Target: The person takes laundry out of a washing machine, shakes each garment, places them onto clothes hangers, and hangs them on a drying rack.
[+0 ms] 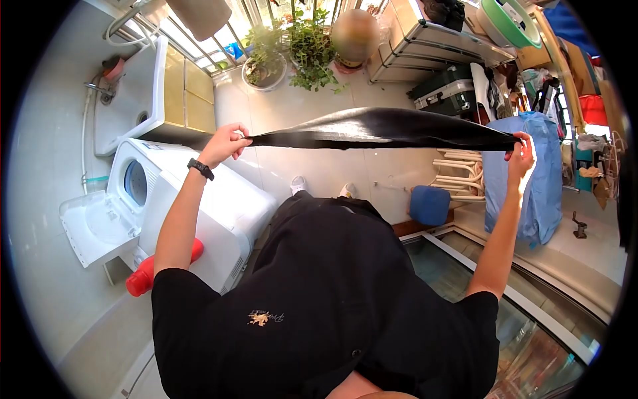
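At either end of the black cloth [389,128]: left hand [229,142] and right hand [522,153], each pinched closed on it, the cloth drawn out between them above the floor [345,163].
Arms: both reaching forward and spread wide; dark watch [201,169] at the left wrist.
Washing machine [222,196]: left side, lid [100,226] swung open; its contents are hard to make out.
White pot [272,87]: holds a leafy plant [264,46].
Green basin [496,26]: upper right, holding something unclear.
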A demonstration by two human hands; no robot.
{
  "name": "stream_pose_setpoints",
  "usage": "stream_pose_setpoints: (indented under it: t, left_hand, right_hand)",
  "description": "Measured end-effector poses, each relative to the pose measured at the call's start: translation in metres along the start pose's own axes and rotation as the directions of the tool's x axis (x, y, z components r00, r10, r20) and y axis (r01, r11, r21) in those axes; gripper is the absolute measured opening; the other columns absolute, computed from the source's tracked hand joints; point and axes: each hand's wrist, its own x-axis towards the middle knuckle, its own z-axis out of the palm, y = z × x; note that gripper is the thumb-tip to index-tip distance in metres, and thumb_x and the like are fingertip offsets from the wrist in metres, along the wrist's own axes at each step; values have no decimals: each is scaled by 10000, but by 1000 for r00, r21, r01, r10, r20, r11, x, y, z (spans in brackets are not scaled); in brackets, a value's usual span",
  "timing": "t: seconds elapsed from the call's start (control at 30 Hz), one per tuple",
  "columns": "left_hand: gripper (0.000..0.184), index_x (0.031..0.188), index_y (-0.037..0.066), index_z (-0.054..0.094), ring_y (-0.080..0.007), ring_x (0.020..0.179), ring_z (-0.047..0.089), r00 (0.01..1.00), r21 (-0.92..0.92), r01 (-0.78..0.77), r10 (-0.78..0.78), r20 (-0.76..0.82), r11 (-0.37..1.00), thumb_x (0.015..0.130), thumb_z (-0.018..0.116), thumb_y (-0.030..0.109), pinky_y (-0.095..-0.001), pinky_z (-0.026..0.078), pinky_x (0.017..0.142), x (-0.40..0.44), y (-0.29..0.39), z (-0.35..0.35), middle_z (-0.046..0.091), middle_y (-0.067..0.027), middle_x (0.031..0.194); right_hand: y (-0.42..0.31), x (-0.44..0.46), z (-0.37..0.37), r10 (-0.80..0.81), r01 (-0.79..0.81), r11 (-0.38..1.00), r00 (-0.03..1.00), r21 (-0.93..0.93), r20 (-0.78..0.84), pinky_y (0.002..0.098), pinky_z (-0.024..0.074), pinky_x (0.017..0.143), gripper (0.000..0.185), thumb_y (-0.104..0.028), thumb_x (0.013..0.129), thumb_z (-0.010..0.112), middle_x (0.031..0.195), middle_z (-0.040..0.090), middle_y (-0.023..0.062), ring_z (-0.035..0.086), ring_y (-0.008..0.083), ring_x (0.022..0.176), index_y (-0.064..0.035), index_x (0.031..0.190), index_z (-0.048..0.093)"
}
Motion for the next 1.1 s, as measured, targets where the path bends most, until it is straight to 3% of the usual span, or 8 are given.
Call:
stream_pose_setpoints:
  t: [0.27,0.43,0.5,0.67,0.8,0.93,0.97,1.1]
  left_hand:
    - [136,1025,115,613,-437,737,654,828,702,7,390,-403,712,904,603,175,-527,503,685,16,1,-48,647,-200,717]
    - [276,1229,134,698,-248,627,669,385,680,-225,705,-595,698,982,576,113,-397,514,595,-61,127,-43,670,-164,741]
    - [270,1199,125,713,-285,674,675,224,698,-357,782,-581,621,973,565,107,-418,527,636,-46,85,-39,682,-174,773]
    - [291,1121,133,755,-415,781,633,922,885,-16,350,-168,465,943,530,182,-490,534,756,29,-55,-33,694,-224,917]
    - [394,1184,149,772,-17,648,514,297,639,-168,657,-693,750,979,468,4,-227,419,589,-70,96,-85,574,25,689]
    - [358,1156,112,770,-256,659,682,-39,908,-133,913,-406,398,925,527,-13,-386,542,664,-32,41,-56,702,-124,708]
    - [328,1123,106,772,-396,775,707,310,939,-141,915,-258,313,911,545,0,-468,559,729,-18,15,-28,719,-210,800]
    - [304,1110,153,792,-278,674,698,678,785,-3,578,-453,619,996,511,184,-409,537,645,-6,-11,-56,698,-175,736]
  right_hand:
    - [-59,-9,-8,-90,180,978,825,-109,558,231,424,501,276,63,928,534,728,584,-16,532,47,537,-85,1114,676]
    - [-39,8,-31,-271,225,950,939,-216,-213,284,512,573,305,38,950,548,832,633,52,642,125,662,-83,1206,661]
    - [-36,-17,3,-720,439,689,506,-576,-475,379,565,701,202,-14,974,579,887,682,105,683,243,788,-40,1161,649]
    - [89,-91,102,-4,411,777,761,-477,649,466,541,733,252,-29,881,545,888,663,186,677,379,827,-94,1102,646]
    - [-12,-22,27,-395,289,845,904,-451,-160,388,541,703,178,-45,962,524,918,679,153,690,303,757,-76,1107,624]
    - [1,-53,60,-442,290,785,882,-548,-166,406,550,676,147,-48,973,561,885,685,189,697,369,779,-74,1099,632]
    - [23,-61,89,-733,669,603,680,-435,29,444,551,687,180,-53,941,585,865,693,205,703,383,821,-86,1112,634]
    - [17,-67,62,-147,344,835,891,-429,429,439,549,723,306,33,881,534,842,684,187,683,401,831,-137,1113,640]
